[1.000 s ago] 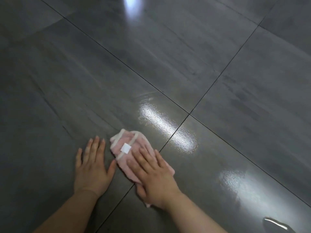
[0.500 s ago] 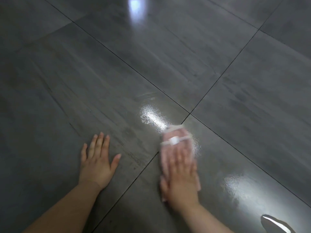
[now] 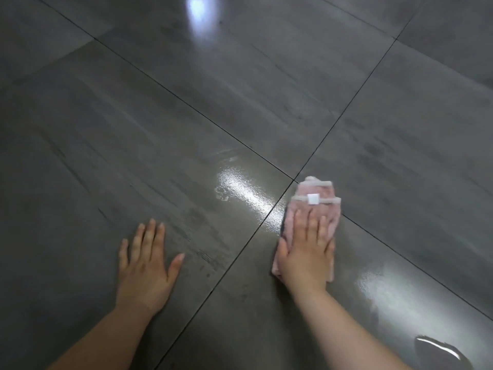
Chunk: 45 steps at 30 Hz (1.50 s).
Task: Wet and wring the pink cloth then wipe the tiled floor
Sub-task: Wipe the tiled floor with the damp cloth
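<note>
A folded pink cloth (image 3: 317, 194) with a small white tag lies flat on the dark grey tiled floor (image 3: 186, 108), right of centre, just past the crossing of two grout lines. My right hand (image 3: 306, 252) presses down on its near half with straight fingers; the far end with the tag sticks out beyond my fingertips. My left hand (image 3: 146, 265) rests flat on the tile to the left, fingers spread, apart from the cloth. A wet glossy streak (image 3: 245, 196) shines on the tile left of the cloth.
Large grey tiles stretch in all directions, split by thin dark grout lines. Another wet sheen (image 3: 386, 284) lies right of my right arm. A dark glossy object (image 3: 437, 351) shows at the bottom right edge. A light reflection (image 3: 198, 9) glares at the top.
My right hand has slid the pink cloth to the right and away, across the grout line onto the neighbouring tile. My left hand has stayed planted on the floor.
</note>
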{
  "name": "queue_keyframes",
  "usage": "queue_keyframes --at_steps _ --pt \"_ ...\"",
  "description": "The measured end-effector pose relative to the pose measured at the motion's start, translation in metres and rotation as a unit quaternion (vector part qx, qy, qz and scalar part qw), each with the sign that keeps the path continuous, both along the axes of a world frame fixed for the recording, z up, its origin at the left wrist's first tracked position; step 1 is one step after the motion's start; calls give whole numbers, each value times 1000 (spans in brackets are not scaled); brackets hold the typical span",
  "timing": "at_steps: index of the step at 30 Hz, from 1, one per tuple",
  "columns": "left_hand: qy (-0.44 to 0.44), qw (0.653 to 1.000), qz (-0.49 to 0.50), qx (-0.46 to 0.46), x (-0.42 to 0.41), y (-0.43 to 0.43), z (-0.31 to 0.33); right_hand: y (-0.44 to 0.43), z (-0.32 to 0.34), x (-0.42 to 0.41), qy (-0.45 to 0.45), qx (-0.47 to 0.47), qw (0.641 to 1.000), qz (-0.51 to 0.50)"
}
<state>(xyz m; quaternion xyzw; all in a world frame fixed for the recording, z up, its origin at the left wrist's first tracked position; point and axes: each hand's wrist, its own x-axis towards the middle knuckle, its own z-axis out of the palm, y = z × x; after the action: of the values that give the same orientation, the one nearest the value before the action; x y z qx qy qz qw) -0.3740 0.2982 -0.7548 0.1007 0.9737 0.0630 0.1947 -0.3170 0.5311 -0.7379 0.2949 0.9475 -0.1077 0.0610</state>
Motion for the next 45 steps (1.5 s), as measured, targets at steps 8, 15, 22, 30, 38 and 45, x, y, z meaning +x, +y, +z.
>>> queue_keyframes --at_steps 8,15,22,30,38,45 --pt "27 999 20 13 0 7 7 -29 13 26 -61 -61 912 400" --pt "3 1000 -13 13 7 40 41 121 58 73 23 -129 988 79" --pt "-119 924 -362 -36 71 178 63 215 67 247 138 -83 919 -360" --pt "-144 939 -298 -97 110 217 53 141 19 316 72 -98 901 -417" --pt "-135 944 -295 -63 106 209 47 109 -11 210 40 1 999 31" --pt "-130 947 -291 -47 105 206 46 192 4 238 -45 -4 982 -182"
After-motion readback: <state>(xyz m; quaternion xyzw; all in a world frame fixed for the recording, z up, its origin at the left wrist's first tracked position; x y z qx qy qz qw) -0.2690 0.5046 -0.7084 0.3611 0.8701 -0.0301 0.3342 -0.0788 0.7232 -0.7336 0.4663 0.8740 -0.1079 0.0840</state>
